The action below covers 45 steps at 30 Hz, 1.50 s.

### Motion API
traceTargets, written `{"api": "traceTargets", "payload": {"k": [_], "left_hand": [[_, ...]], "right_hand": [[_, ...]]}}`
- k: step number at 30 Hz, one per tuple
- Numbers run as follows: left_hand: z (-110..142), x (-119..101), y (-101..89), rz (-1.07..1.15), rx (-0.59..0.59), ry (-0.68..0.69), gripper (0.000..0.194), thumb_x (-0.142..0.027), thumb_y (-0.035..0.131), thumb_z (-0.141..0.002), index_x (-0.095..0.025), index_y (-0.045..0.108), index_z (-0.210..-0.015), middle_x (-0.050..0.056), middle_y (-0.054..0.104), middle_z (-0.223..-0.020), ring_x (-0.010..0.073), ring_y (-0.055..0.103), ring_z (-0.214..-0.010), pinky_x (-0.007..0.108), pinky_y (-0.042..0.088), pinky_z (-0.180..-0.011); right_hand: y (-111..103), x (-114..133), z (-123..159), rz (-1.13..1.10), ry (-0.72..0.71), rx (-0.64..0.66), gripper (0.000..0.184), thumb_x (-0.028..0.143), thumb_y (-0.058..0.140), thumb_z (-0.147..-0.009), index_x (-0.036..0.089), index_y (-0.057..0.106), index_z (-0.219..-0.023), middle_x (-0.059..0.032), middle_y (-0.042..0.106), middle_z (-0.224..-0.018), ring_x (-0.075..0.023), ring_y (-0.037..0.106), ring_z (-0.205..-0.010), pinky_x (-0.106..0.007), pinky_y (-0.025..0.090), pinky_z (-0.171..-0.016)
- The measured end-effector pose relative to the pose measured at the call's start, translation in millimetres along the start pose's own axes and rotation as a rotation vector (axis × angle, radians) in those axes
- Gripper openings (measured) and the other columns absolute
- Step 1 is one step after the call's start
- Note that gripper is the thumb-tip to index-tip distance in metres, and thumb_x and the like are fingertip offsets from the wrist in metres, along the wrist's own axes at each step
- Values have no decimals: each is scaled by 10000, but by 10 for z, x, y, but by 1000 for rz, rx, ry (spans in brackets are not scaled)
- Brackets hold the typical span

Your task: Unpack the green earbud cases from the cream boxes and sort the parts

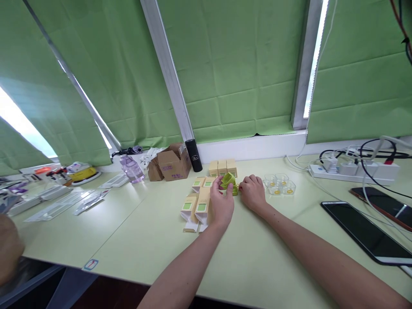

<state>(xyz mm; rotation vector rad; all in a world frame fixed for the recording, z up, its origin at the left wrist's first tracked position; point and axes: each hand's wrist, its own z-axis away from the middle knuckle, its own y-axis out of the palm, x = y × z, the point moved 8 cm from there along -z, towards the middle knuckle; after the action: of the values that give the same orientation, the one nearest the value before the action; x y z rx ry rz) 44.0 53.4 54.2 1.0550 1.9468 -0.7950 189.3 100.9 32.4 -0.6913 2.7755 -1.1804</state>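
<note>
Between the thumb and fingers of my left hand (222, 204) is a small yellow-green plastic piece (228, 179), with more of the same green just below it. My right hand (252, 193) is closed in a pinch beside it; what its fingertips hold, if anything, is hidden. Right of that hand sits a clear plastic tray of cups (280, 185) with small yellow bits inside. Left of my left hand lie tan paper boxes with green labels (189, 206), the nearest with their white end flaps open. Several plain tan boxes (222, 167) stand in a row behind.
A cardboard box (174, 162), a black cylinder (193, 155) and a purple-tinted bottle (131, 169) stand at the back left. Two phones (367, 229) and a power strip (354, 171) with cables occupy the right. Another person's arm (9, 249) shows at the left edge.
</note>
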Motion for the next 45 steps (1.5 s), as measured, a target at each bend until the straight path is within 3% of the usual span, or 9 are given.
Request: {"api": "traceTargets", "payload": {"k": [12, 15, 20, 24, 30, 45], "left_hand": [[0, -7, -17, 35, 0, -30, 368, -349, 665, -922, -210, 622, -1260, 101, 685, -1195, 203, 600, -974, 320, 454, -816], [-5, 3, -21, 46, -8, -38, 363, -339, 669, -915, -212, 627, -1253, 102, 684, -1195, 209, 600, -984, 331, 451, -841], [-20, 31, -21, 80, -22, -53, 362, -339, 671, -910, -214, 633, -1248, 100, 684, -1151, 205, 598, -942, 330, 460, -825], [-29, 28, -24, 85, -24, -63, 369, -338, 670, -911, -208, 632, -1255, 100, 682, -1125, 206, 600, -937, 329, 468, -817], [-20, 10, -15, 68, -10, -60, 366, -338, 654, -924, -196, 621, -1260, 108, 678, -1136, 206, 593, -937, 338, 478, -830], [-22, 36, -1, 93, -12, -59, 360, -368, 666, -919, -213, 635, -1242, 91, 676, -1095, 207, 605, -955, 331, 486, -842]], "right_hand": [[-25, -70, 40, -3, 73, 46, 204, 170, 593, -926, 204, 776, -843, -94, 696, -861, -252, 489, -940, -399, 297, -851], [-74, -2, 117, -21, 19, 109, 192, 176, 591, -926, 211, 779, -904, -98, 696, -915, -261, 494, -978, -396, 311, -865], [-174, 265, 282, -57, -176, 210, 235, 174, 590, -919, 234, 767, -1062, -105, 670, -1208, -288, 471, -1156, -403, 333, -964], [-176, 351, 340, -62, -189, 264, 297, 179, 572, -926, 249, 747, -1155, -97, 602, -1374, -306, 421, -1264, -425, 319, -1029], [-121, 339, 345, -71, -145, 330, 320, 174, 531, -950, 267, 742, -1172, -114, 570, -1373, -311, 407, -1280, -434, 323, -1019], [-110, 313, 342, -82, -113, 348, 285, 185, 524, -966, 281, 733, -1134, -100, 592, -1312, -297, 426, -1254, -416, 318, -988]]}}
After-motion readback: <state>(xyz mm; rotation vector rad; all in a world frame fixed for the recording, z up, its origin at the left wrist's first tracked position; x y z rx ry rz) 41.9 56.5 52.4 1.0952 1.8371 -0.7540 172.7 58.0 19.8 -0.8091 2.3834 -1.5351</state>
